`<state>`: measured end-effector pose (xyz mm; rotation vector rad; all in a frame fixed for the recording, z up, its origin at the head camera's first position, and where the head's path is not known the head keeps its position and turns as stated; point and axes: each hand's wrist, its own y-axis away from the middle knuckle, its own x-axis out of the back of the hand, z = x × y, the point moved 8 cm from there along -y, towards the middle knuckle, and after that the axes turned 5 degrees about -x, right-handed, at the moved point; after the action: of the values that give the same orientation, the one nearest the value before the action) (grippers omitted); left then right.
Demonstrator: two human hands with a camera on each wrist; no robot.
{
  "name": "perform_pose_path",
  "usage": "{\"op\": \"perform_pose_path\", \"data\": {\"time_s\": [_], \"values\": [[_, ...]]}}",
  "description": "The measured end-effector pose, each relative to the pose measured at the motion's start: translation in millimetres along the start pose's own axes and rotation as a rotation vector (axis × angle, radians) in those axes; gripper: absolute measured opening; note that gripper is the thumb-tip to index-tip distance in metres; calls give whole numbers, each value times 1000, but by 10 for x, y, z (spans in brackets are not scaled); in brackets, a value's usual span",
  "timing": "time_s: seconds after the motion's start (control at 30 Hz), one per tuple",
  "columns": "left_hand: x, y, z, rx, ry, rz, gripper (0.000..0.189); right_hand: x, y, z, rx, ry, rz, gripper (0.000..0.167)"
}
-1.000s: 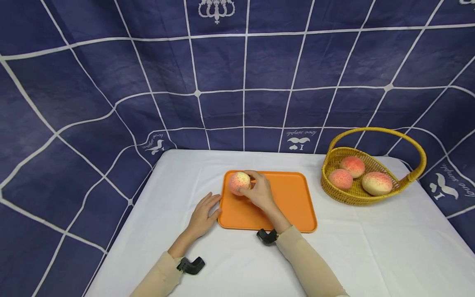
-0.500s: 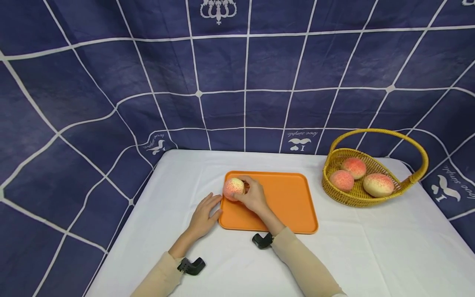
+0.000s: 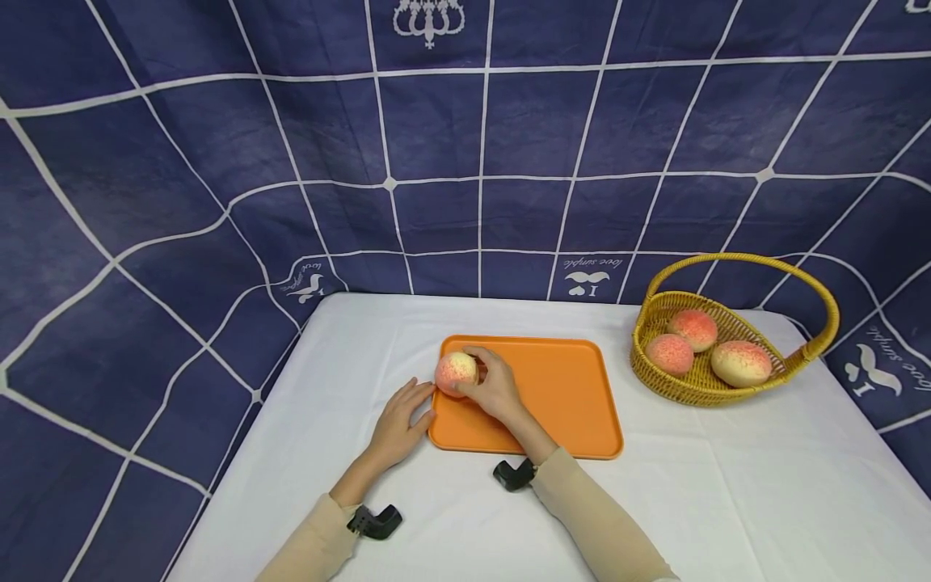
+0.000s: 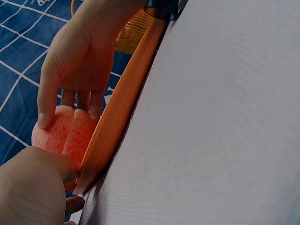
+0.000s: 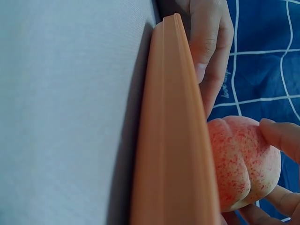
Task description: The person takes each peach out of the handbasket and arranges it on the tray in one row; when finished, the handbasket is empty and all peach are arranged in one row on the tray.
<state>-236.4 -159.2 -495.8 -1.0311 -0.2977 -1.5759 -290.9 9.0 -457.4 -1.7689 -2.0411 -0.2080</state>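
Observation:
My right hand grips a pink and yellow peach at the left end of an orange tray. The right wrist view has its thumb or finger on the side of the peach, with other fingers curled beneath. Beside the tray's left edge lies my left hand, fingers extended and holding nothing. Its fingertips are at the tray rim, close to the peach. In the left wrist view the left hand partly hides the near end of the tray.
A yellow wicker basket with a tall handle stands at the right of the table, holding three peaches. White cloth covers the table. Behind it hangs a dark blue curtain with white lines.
My right hand has carried the peach leftward and slightly nearer to me, towards the tray's left edge; in the last half second it has barely moved. The left hand has stayed in place.

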Motion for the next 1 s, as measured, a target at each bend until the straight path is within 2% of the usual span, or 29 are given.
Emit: {"op": "perform_pose_path", "data": {"time_s": [0.47,0.77,1.0], "values": [[-2,7,-15,2,-1,-3,46,-3,21,11,-50,88,-27,65],[-3,3,3,-10,-1,-4,45,-32,-9,24,6,80,-21,67],[6,-12,12,-16,6,2,46,-60,-12,24,-3,67,-51,73]]}}
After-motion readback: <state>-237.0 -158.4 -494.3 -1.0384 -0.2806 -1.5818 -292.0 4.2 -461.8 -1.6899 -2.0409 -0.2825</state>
